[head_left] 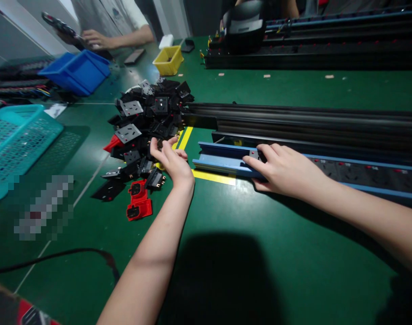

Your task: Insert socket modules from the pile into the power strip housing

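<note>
My left hand (173,162) reaches to the near right edge of a pile of black and grey socket modules (161,106). Its fingers are bent but apart, and I see nothing clearly held; some fingertips are hard to tell from the dark pieces. My right hand (280,169) is wrapped over a blue channel rail (219,162), fingers on top and thumb at the near side. Partly under those fingers, a socket module (254,155) sits inside the rail. More black socket modules (358,174) fill the rail to the right. Two red socket pieces (139,201) lie left of my left forearm.
Black rails (293,115) lie behind the blue one. A yellow bin (168,61), a blue bin (79,72) and a teal basket (19,140) stand to the back and left. Across the green table (219,271), another person's hand (97,39) is near a dark device.
</note>
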`<state>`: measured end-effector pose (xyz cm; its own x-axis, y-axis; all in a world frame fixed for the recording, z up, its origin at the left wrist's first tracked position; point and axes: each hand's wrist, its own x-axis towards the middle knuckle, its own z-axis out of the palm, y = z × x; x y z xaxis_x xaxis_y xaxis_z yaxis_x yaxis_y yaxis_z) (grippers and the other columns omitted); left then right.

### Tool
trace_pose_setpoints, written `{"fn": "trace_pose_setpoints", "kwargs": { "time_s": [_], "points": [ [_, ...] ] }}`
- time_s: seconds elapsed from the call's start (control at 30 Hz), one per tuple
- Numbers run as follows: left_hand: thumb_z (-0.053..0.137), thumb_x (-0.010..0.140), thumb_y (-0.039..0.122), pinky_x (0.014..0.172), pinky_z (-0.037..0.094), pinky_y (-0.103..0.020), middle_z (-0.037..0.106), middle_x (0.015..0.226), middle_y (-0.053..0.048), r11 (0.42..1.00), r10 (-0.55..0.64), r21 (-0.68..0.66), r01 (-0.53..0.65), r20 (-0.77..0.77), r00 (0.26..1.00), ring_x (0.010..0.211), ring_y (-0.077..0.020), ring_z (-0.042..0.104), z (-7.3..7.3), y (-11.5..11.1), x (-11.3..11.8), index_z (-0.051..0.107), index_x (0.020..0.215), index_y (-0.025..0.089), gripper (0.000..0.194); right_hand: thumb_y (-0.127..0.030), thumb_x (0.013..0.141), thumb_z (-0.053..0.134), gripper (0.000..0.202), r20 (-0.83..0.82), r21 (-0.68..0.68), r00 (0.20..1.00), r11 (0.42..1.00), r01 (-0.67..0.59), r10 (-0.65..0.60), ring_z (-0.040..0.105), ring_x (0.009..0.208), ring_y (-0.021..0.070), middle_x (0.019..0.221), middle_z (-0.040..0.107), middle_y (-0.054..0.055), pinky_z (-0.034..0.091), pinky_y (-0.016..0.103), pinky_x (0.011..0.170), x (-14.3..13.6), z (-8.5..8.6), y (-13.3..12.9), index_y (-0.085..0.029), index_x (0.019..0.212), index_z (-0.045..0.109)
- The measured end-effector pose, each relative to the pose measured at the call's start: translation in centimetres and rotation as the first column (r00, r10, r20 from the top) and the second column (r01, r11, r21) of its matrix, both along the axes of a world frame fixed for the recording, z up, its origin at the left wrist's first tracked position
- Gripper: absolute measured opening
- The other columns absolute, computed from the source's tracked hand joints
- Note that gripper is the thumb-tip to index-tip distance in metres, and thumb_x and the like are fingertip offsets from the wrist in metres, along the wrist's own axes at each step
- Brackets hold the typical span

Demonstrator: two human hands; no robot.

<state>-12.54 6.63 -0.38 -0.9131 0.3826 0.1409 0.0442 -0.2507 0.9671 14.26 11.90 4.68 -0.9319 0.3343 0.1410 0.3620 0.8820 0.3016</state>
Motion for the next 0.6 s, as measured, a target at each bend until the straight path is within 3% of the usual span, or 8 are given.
{"fn": "trace_pose_setpoints", "kwargs": {
  "time_s": [0.1, 0.2, 0.4, 0.6],
  "points": [
    [0.029, 0.106, 0.046, 0.046, 0.034, -0.022, 0.064, 0.123, -0.011, 0.998, 0.059, 0.001, -0.059, 0.018, 0.998, 0.046, -0.0042, 0.043, 0.1, -0.1, -0.5, 0.013, 0.153, 0.034, 0.052, -0.039, 0.093, 0.06, 0.049, -0.002, -0.005, 1.0, 1.0, -0.002, 0.002, 0.058, 0.093, 0.0311, 0.116, 0.063, 0.022, 0.037, 0.037, 0.076, 0.0, 0.0, 0.0, -0.016, 0.136, 0.06],
    [0.028, 0.105, 0.052, 0.045, 0.032, -0.023, 0.062, 0.134, -0.017, 0.998, 0.067, 0.007, -0.067, 0.035, 0.997, 0.047, -0.0054, 0.045, 0.1, -0.2, -0.9, 0.003, 0.158, 0.036, 0.06, -0.039, 0.092, 0.06, 0.049, 0.001, -0.006, 1.0, 1.0, 0.0, 0.0, 0.058, 0.093, 0.0313, 0.116, 0.062, 0.022, 0.037, 0.037, 0.076, 0.0, 0.0, 0.0, -0.016, 0.136, 0.061],
    [0.022, 0.106, 0.048, 0.044, 0.029, -0.024, 0.058, 0.142, -0.019, 0.998, 0.066, -0.001, -0.067, 0.109, 0.992, 0.052, -0.0068, 0.048, 0.2, 0.0, -0.9, 0.005, 0.161, 0.029, 0.061, -0.041, 0.093, 0.061, 0.051, -0.002, 0.005, 1.0, 1.0, -0.005, 0.005, 0.059, 0.091, 0.0306, 0.115, 0.063, 0.021, 0.038, 0.037, 0.076, 0.1, -0.2, 0.1, -0.016, 0.136, 0.06],
    [0.028, 0.108, 0.038, 0.043, 0.031, -0.023, 0.058, 0.146, -0.02, 0.995, 0.082, 0.042, -0.092, 0.194, 0.977, 0.052, -0.0049, 0.045, 1.1, -0.1, -0.1, 0.02, 0.157, 0.018, 0.054, -0.043, 0.093, 0.06, 0.052, 0.01, 0.025, 1.0, 1.0, -0.007, 0.007, 0.06, 0.092, 0.0301, 0.113, 0.063, 0.02, 0.038, 0.036, 0.076, 0.1, -0.1, 0.1, -0.016, 0.137, 0.058]
  ]
}}
